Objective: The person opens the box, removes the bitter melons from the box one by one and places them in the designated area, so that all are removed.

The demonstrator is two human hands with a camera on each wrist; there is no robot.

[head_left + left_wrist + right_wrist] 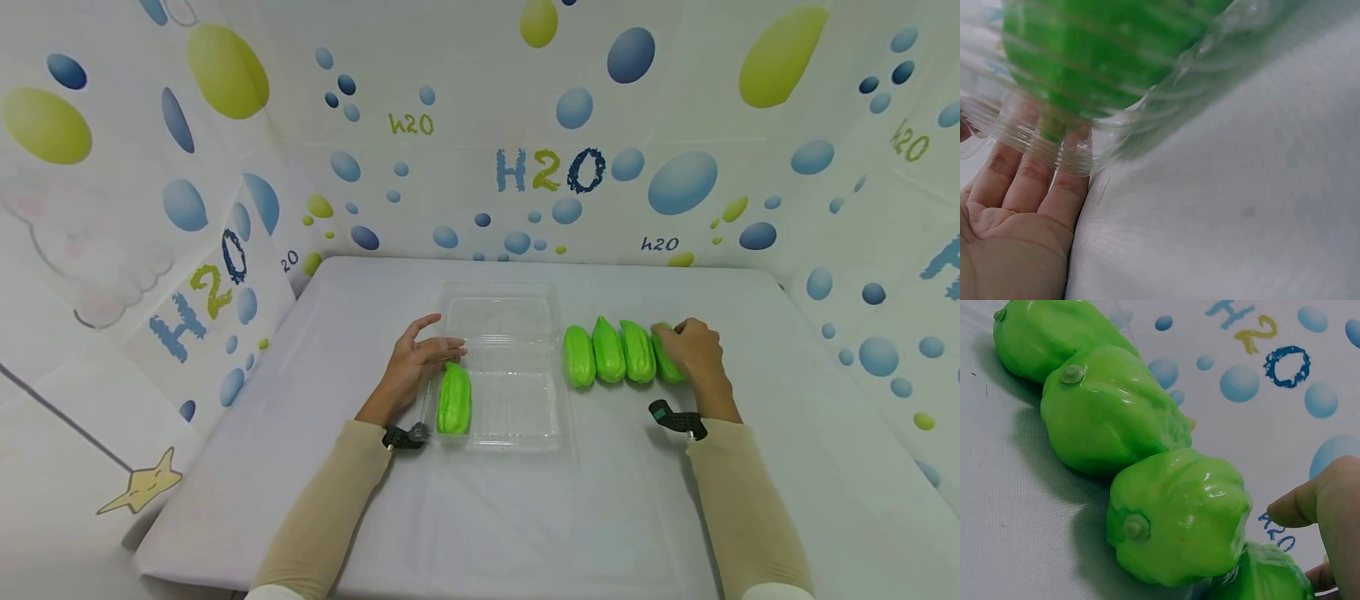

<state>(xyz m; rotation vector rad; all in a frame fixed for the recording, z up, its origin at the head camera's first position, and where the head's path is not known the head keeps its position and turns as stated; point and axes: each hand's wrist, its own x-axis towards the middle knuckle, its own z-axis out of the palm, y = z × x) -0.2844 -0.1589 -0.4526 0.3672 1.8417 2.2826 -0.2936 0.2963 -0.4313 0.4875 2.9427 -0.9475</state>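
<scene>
A table (525,517) draped in a pale grey-white cloth fills the middle of the head view, its far edge meeting the back wall (480,83). 3 walls close it in — back, left and right — all covered in white sheeting printed with blue and yellow-green bubbles. A large "H2O" (550,170) in blue and yellow-green sits at the centre of the back wall, with smaller "h2o" marks scattered about. On the left wall, low down, is a yellow star (144,483). The light is even and bright — shadows are soft.
</scene>
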